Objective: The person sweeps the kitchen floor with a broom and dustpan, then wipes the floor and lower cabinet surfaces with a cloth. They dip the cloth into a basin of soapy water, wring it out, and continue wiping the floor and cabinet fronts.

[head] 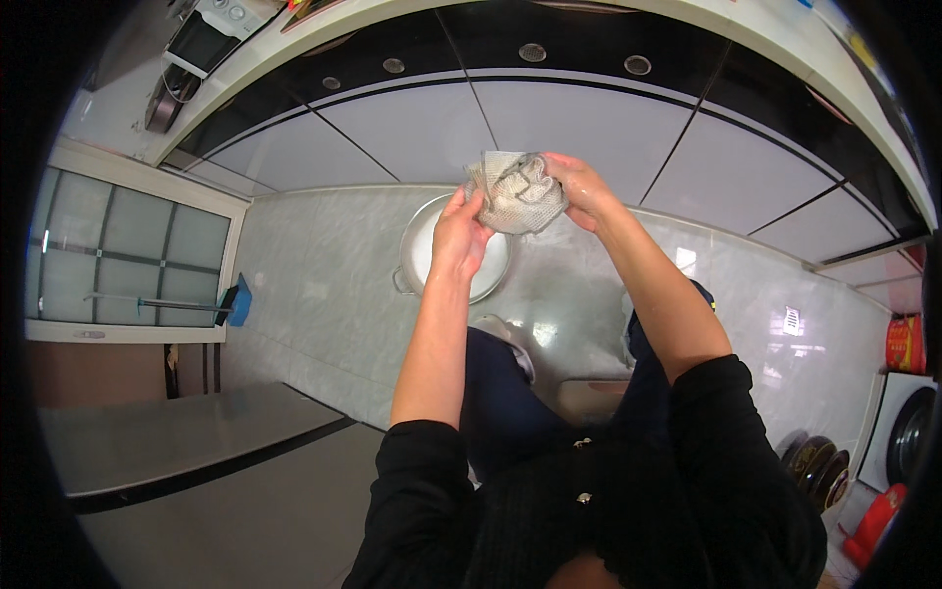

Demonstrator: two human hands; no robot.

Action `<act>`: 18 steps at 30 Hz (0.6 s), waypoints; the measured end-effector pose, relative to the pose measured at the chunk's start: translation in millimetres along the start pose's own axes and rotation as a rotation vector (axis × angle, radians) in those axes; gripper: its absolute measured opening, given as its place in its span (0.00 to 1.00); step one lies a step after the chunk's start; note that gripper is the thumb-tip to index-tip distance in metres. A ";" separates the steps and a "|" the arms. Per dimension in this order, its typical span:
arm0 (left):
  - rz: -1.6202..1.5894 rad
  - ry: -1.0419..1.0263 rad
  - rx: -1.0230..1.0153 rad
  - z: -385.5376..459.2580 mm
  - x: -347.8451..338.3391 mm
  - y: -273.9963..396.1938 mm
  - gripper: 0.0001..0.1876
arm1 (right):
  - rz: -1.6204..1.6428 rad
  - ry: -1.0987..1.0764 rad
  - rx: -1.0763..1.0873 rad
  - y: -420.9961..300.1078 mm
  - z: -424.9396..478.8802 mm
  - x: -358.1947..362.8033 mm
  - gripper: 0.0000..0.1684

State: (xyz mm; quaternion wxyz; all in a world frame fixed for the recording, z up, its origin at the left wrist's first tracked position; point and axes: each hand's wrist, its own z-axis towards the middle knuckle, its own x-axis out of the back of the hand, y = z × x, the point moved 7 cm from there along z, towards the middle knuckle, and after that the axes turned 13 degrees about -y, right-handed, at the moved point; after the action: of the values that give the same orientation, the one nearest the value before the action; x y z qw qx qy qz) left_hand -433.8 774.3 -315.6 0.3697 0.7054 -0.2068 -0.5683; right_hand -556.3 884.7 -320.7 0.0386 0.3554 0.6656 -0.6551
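Observation:
Between my two hands is a bunched, pale mesh cloth (pixel 521 197) with grey edging, folded over itself. My left hand (pixel 460 239) pinches its left side between thumb and fingers. On the opposite side, my right hand (pixel 578 190) grips the cloth's right edge and looks wet. Below the left hand stands a round metal basin (pixel 411 243) on the floor, with a loop handle at its side. Whitish liquid (pixel 489 276) appears to fill it. My left hand and forearm hide part of the basin.
White cabinet fronts (pixel 574 132) with a black band rise just beyond my hands, under a pale countertop (pixel 353 51). A blue broom or dustpan (pixel 239 302) leans by the glazed door (pixel 132 243) at left. A washing machine (pixel 894 434) and stacked dark lids (pixel 817 467) stand at right.

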 end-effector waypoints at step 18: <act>0.517 0.202 0.000 4.9 -31.4 -5.2 0.21 | -0.301 0.409 0.155 3.1 -20.3 43.7 0.16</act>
State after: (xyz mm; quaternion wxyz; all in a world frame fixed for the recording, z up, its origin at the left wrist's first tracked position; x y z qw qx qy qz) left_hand -447.6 798.6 -299.6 0.5212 0.6824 -0.3420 -0.3818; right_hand -578.7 921.2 -343.1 -0.2221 0.3794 0.6528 -0.6170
